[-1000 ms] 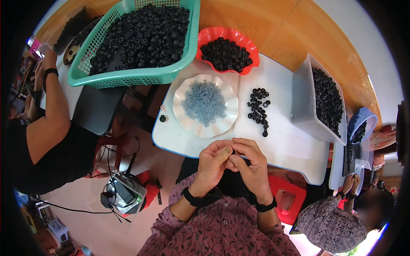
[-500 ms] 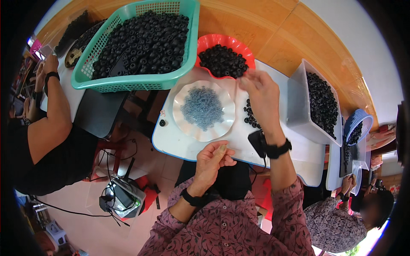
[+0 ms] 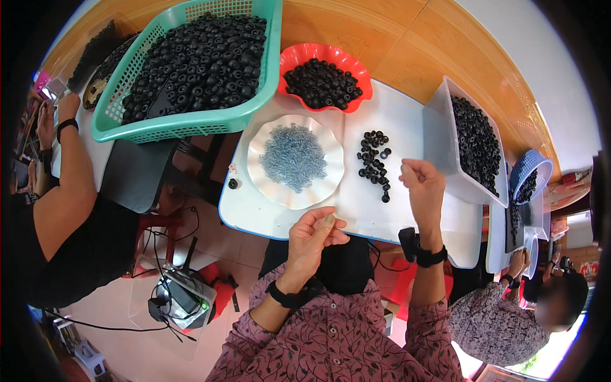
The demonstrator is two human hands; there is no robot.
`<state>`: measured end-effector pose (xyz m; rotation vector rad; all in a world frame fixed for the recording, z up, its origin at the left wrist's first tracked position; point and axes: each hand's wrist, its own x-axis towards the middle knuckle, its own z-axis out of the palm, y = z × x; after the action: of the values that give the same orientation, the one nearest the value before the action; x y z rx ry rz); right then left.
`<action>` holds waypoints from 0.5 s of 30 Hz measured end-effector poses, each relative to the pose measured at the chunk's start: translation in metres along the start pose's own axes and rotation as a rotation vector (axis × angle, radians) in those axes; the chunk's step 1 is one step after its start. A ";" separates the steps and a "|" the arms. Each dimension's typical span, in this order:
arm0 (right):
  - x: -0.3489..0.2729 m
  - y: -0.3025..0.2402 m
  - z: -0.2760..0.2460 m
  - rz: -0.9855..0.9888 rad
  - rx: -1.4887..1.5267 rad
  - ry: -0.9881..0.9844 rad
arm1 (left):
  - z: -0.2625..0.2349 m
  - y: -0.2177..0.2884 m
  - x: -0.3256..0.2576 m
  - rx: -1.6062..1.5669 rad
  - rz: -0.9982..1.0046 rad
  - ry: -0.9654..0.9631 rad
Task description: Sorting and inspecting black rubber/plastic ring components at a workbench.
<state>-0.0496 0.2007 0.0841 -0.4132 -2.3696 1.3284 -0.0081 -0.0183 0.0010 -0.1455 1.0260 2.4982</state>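
Observation:
My left hand (image 3: 312,242) is closed at the table's front edge, thumb pressed to the curled fingers; anything in the pinch is too small to make out. My right hand (image 3: 423,188) hovers over the right part of the table, its fingertips drawn together, and I cannot see what they hold. Beside it lies a loose group of small black ring-like parts (image 3: 372,162). A white scalloped plate (image 3: 256,167) holds a heap of tiny clear bluish pieces (image 3: 294,156). Behind it, a red scalloped dish (image 3: 366,76) contains more black parts (image 3: 323,84).
A green basket (image 3: 172,130) heaped with black parts stands far left. A translucent bin (image 3: 439,137) of black parts is at the right, with a blue basket (image 3: 519,184) beyond. One black piece (image 3: 233,184) lies near the left edge. Two other people (image 3: 70,210) work at either side.
My right hand has come back from beside the red dish, down and to the right, uncovering the loose black parts. My left hand stays nearly where it was. The view has shifted slightly.

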 end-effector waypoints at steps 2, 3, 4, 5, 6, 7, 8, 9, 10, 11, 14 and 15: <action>-0.012 0.020 0.000 -0.100 -0.132 0.043 | 0.002 0.000 0.000 0.008 -0.005 -0.005; -0.017 0.017 0.002 -0.124 -0.241 0.000 | 0.001 0.000 0.000 0.016 -0.002 0.000; -0.019 0.017 0.007 -0.163 -0.251 -0.028 | 0.001 0.001 0.000 0.017 -0.004 0.000; -0.021 0.017 0.013 -0.203 -0.261 -0.056 | 0.000 0.001 0.000 0.017 -0.001 0.006; -0.022 0.017 0.017 -0.228 -0.301 -0.077 | 0.001 0.002 0.000 0.016 0.002 0.008; -0.022 0.015 0.020 -0.227 -0.303 -0.074 | 0.001 0.002 -0.001 0.015 0.000 0.004; -0.021 0.013 0.023 -0.338 -0.428 -0.073 | 0.002 0.003 -0.001 0.021 0.000 0.003; -0.022 0.012 0.026 -0.449 -0.550 -0.075 | 0.002 0.003 -0.002 0.028 0.002 0.005; -0.023 0.013 0.030 -0.395 -0.548 -0.100 | 0.002 0.002 -0.001 0.028 0.001 0.005; -0.024 0.012 0.032 -0.394 -0.548 -0.100 | 0.002 0.002 -0.001 0.030 0.004 0.004; -0.024 0.009 0.036 -0.412 -0.569 -0.081 | 0.000 0.001 -0.001 0.034 0.006 0.005; -0.024 0.008 0.036 -0.406 -0.574 -0.109 | 0.000 0.001 -0.001 0.035 0.005 0.001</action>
<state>-0.0443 0.1679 0.0554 0.0001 -2.7130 0.4935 -0.0076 -0.0188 0.0017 -0.1346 1.0711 2.4831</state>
